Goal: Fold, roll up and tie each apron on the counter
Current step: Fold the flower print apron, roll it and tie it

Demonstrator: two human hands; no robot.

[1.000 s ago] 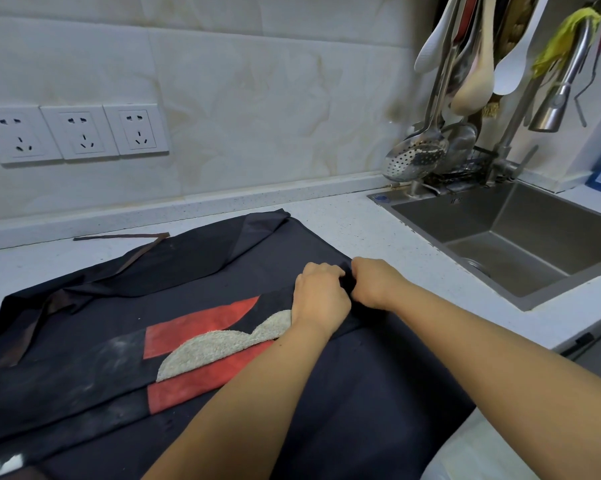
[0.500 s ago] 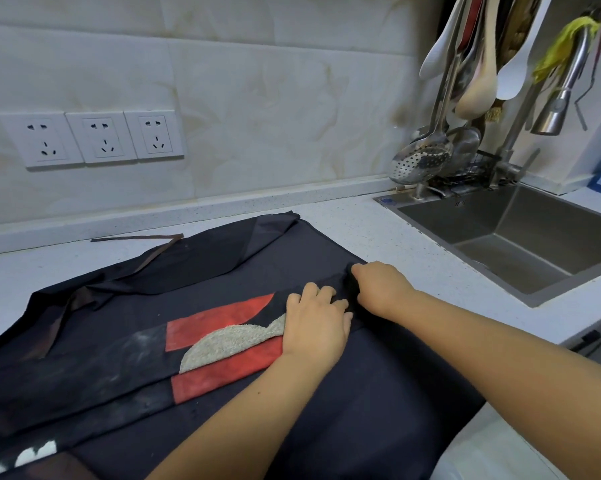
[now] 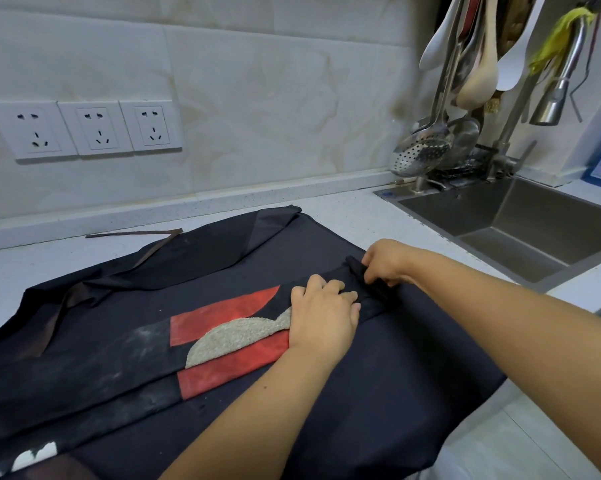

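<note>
Dark apron (image 3: 378, 393) spread across white surface (image 3: 344, 213), fold seemingly done, rolling barely started at right end: right hand (image 3: 385, 261) pinching small tight roll (image 3: 355, 264), left hand (image 3: 323, 315) flat, pressing cloth beside it; next, likely: feed roll leftward, evenly, tight.

Apron (image 3: 378, 393) is showing as dark matt woven cloth, with whitish dusty smears sitting on its left part. Red patches (image 3: 222, 318) are looking matt and smooth; beige patch (image 3: 236, 336) is looking rough, like towel pile. Strap (image 3: 146, 244) is reading as brown ribbon. Table (image 3: 344, 216) is showing a white speckled stone finish. Sink (image 3: 520, 216) is reading as brushed steel, skimmer (image 3: 420, 154) is shining as polished perforated metal. Wall tiles (image 3: 274, 98) are looking glossy, sockets (image 3: 96, 129) smooth white plastic.
</note>
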